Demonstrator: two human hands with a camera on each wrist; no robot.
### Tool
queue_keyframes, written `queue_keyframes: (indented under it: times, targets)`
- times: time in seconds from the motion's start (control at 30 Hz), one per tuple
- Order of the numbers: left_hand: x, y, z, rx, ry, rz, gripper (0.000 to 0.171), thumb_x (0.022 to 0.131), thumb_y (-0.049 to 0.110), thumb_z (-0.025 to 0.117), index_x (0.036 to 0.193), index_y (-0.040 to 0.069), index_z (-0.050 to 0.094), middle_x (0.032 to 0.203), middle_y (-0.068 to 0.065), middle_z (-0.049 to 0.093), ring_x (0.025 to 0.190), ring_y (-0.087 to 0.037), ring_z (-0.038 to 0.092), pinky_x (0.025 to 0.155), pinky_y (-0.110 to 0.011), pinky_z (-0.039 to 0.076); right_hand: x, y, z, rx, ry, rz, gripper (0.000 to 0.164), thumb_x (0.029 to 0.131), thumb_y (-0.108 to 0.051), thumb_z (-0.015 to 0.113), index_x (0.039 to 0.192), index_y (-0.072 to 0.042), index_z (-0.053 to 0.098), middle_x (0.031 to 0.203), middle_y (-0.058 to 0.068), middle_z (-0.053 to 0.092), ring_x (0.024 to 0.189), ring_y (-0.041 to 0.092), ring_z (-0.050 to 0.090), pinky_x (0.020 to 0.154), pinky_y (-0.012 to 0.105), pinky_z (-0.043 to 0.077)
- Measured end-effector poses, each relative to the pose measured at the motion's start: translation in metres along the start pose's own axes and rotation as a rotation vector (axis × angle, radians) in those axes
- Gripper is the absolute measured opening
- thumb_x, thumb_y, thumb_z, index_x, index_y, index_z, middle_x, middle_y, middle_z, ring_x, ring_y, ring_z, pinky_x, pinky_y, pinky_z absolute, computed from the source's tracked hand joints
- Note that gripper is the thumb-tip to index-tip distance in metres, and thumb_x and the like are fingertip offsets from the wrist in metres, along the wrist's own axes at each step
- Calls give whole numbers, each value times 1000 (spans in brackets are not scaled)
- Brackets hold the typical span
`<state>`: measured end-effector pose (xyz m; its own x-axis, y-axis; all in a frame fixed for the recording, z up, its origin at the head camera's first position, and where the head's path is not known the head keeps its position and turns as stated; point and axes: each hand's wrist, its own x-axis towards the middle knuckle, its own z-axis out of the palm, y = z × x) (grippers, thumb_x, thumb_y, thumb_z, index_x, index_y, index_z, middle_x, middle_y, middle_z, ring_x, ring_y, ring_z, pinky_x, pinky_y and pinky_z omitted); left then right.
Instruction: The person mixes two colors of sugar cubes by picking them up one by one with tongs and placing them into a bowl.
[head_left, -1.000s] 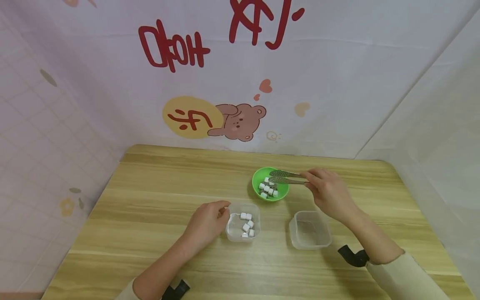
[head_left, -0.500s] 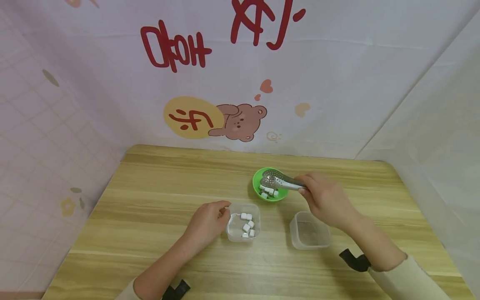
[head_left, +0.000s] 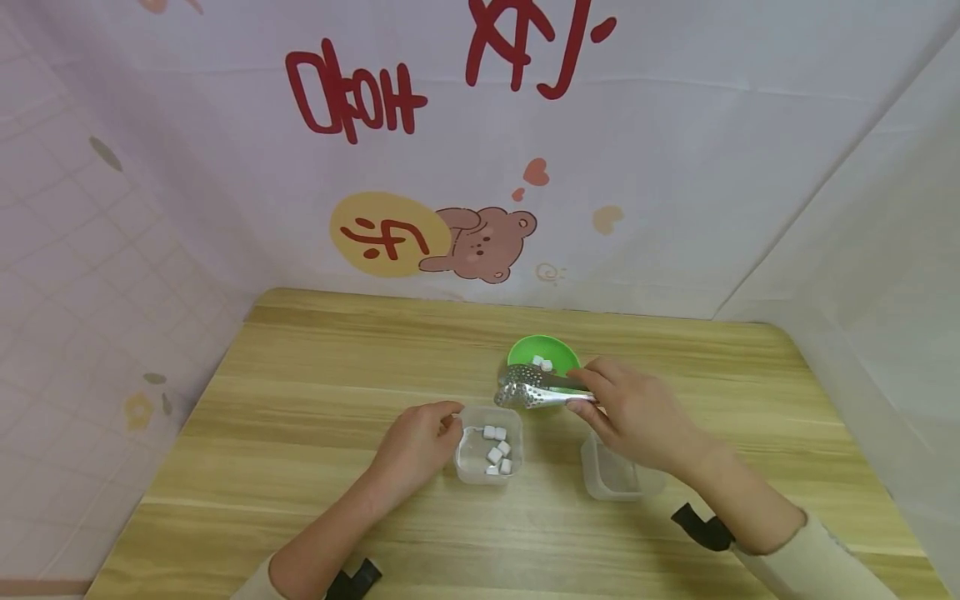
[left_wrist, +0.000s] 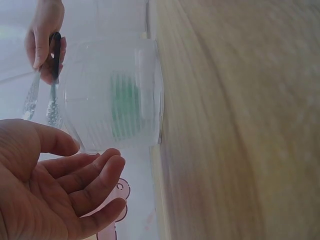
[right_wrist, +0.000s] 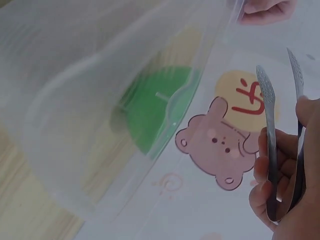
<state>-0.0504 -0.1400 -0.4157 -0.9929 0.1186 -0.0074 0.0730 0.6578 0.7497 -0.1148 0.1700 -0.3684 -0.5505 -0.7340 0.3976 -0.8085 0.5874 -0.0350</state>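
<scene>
My right hand [head_left: 637, 412] grips metal tongs [head_left: 543, 396] with perforated tips, held low over the near edge of a green bowl [head_left: 558, 343]. The tips stand apart, and nothing shows between them in the right wrist view, where the tongs [right_wrist: 272, 135] appear from the side. White cubes [head_left: 542, 363] show in the bowl; the tongs hide the rest of its inside. My left hand [head_left: 420, 442] pinches the left rim of a clear plastic container [head_left: 480, 479] between thumb and fingers. Several white cubes [head_left: 495, 455] lie along that container's right side.
A second clear plastic container [head_left: 611, 483] stands to the right, partly under my right hand and wrist. The wooden table [head_left: 337, 350] ends at a white printed cloth [head_left: 660, 167] behind, with cloth walls at both sides.
The tongs have come from above the bowl toward me and slightly left, now overlapping its near edge. Their tips turned along the way. The left hand and its container stay in place.
</scene>
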Motion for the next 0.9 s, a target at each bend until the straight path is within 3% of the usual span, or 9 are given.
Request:
queue_keyframes:
  times: [0.1,0.2,0.3,0.4,0.53,0.73,0.9]
  targets:
    - [1,1,0,4,-1,1,31,99,10,60,125,0,74,98,-6,75,69,-11,57,64,-33,50,3,-7,-1,4,28,-49,51,110,-50,47,116,-5,71,106,2,68,83,16,66,64,36,56]
    - [1,1,0,7,-6,0,31,98,10,60,125,0,74,98,-6,74,68,-11,56,63,-32,49,6,-15,-2,16,67,-109,50,110,-49,48,111,-6,72,102,0,68,81,15,65,60,33,55]
    - [1,1,0,8,-6,0,31,99,10,60,125,0,74,97,-6,74,68,-12,56,64,-33,50,9,-22,-2,13,84,-163,40,107,-43,58,107,-6,72,98,0,68,77,14,63,58,29,53]
    - [1,1,0,10,-2,4,31,99,10,59,124,0,74,97,-6,75,69,-12,57,65,-34,50,11,-30,-2,-21,65,-185,29,98,-35,73,104,-7,73,91,-2,65,70,11,58,55,27,50]
    - [1,1,0,9,-2,8,32,99,10,59,125,0,74,98,-7,75,67,-11,56,65,-34,50,12,-40,1,-105,22,-208,30,83,-31,86,95,-7,72,82,-2,60,64,11,50,52,25,46]
    - [1,1,-1,0,-3,3,32,100,11,58,125,1,74,100,-7,75,67,-11,56,66,-34,50,19,-53,6,-254,-6,-249,35,79,-34,89,80,-7,66,72,-1,55,58,14,46,49,25,40]
    - [2,1,0,18,13,13,30,99,11,61,124,1,75,96,-5,75,71,-11,58,68,-34,51,25,-66,13,-335,-39,-253,33,80,-30,88,78,-5,66,72,2,55,59,16,48,48,26,39]
